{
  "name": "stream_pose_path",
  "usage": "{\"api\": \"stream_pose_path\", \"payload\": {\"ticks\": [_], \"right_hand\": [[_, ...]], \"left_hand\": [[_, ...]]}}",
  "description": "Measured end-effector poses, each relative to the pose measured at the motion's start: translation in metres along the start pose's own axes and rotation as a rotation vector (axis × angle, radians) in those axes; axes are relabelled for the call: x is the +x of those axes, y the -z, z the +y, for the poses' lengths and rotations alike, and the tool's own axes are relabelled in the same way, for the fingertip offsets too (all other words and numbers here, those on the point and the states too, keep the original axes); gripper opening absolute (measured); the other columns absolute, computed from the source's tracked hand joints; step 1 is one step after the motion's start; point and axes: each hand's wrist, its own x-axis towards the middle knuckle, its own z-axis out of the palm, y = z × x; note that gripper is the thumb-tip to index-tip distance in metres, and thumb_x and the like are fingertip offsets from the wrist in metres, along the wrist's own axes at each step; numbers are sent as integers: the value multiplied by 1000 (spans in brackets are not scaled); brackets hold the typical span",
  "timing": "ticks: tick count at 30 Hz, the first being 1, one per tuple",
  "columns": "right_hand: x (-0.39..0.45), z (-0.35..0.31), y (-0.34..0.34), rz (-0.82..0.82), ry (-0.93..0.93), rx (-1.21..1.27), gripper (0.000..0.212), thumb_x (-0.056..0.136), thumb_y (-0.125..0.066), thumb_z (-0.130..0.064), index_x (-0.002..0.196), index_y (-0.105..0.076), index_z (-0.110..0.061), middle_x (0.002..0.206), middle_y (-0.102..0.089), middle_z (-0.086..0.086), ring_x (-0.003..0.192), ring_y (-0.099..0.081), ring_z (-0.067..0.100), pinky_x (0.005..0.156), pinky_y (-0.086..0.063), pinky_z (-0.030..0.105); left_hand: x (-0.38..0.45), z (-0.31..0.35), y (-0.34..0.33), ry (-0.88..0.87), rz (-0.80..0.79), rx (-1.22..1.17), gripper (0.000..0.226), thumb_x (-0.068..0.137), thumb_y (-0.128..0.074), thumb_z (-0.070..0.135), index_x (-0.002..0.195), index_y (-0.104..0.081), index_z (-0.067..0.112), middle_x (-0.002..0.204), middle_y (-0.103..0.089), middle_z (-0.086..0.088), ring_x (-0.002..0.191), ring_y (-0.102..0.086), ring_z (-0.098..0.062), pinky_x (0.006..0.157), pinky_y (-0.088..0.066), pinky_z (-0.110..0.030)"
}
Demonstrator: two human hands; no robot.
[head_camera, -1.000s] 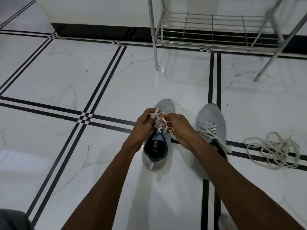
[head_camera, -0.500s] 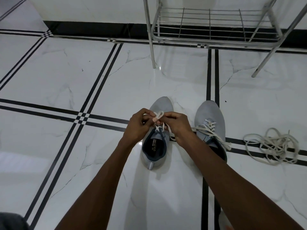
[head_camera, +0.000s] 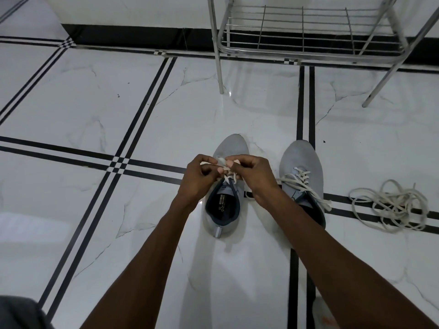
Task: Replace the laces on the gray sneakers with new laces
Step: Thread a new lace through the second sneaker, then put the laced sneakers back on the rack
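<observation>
Two gray sneakers stand side by side on the white tile floor, toes pointing away from me. Over the left sneaker my left hand and my right hand meet above the eyelets, each pinching part of its white lace. The lace crossings lie mostly hidden under my fingers. The right sneaker is laced with a white lace whose ends trail loose over its sides.
A loose tangle of off-white laces lies on the floor to the right of the sneakers. A metal wire rack stands against the wall behind, one leg straight beyond the left sneaker. My knee shows at the bottom left.
My hands have lifted slightly toward the toe and drawn closer, pulling the lace tighter over the left sneaker. The view has shifted a little; the sneakers stay put.
</observation>
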Motion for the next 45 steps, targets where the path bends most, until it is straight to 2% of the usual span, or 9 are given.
{"api": "stream_pose_path", "payload": {"ticks": [7,13,19,22,27,35,40,43,45], "right_hand": [[1,-9,7,-27,344,-828,12,83,-76,-11,88,-82,-20,87,-73,2,77,-67,16,73,-56,33],[-3,-1,-7,184,355,-643,19,72,-84,-17,73,-65,-20,72,-67,-8,66,-65,8,59,-57,32],[-5,-2,-9,162,295,-398,8,78,-80,-8,83,-74,-10,75,-73,-8,68,-70,0,64,-52,12],[-4,-2,0,145,248,-385,10,76,-84,-12,84,-77,-12,79,-75,-5,72,-72,5,70,-58,19],[-9,-5,8,139,159,-316,19,69,-91,-23,81,-80,-13,80,-77,-3,78,-75,11,78,-60,29],[-24,9,35,293,-169,-269,22,69,-91,-17,82,-78,-4,73,-73,3,65,-68,14,44,-46,14],[-29,3,35,328,103,-481,33,77,-86,-32,98,-74,-9,91,-72,0,83,-68,14,73,-53,25],[-41,-7,66,542,249,-647,37,85,-77,-36,109,-73,-8,106,-69,7,100,-64,21,89,-47,26],[-49,-9,96,618,109,-834,50,87,-72,-40,127,-65,-11,125,-62,15,118,-55,33,100,-44,39]], "left_hand": [[0,0,-3,38,26,-17,26,90,-77,12,107,-58,9,91,-79,-8,91,-76,-24,90,-59,-42],[-3,2,2,-20,-11,-34,22,96,-65,4,117,-63,10,102,-79,0,96,-74,-16,83,-56,-28],[2,2,4,-87,-135,66,28,101,-62,11,126,-71,18,116,-75,1,108,-70,-12,92,-56,-28],[4,4,4,-47,-125,125,22,98,-67,16,118,-76,15,106,-77,-1,86,-69,-2,75,-51,-17],[4,10,-2,-235,23,443,17,98,-64,13,105,-80,16,100,-78,3,91,-71,-10,83,-56,-26],[-23,-12,8,-118,204,623,18,93,-63,2,95,-80,10,92,-78,-6,85,-69,-18,81,-56,-32],[-35,-18,-7,-16,252,400,22,96,-66,36,100,-76,17,97,-74,4,93,-69,-17,82,-52,-29],[-49,-10,-13,72,253,383,41,88,-66,63,97,-70,23,92,-69,15,90,-64,-8,84,-50,-30],[-54,-6,-18,123,222,332,28,89,-71,55,94,-61,29,85,-60,21,87,-58,-8,85,-45,-28]]}}
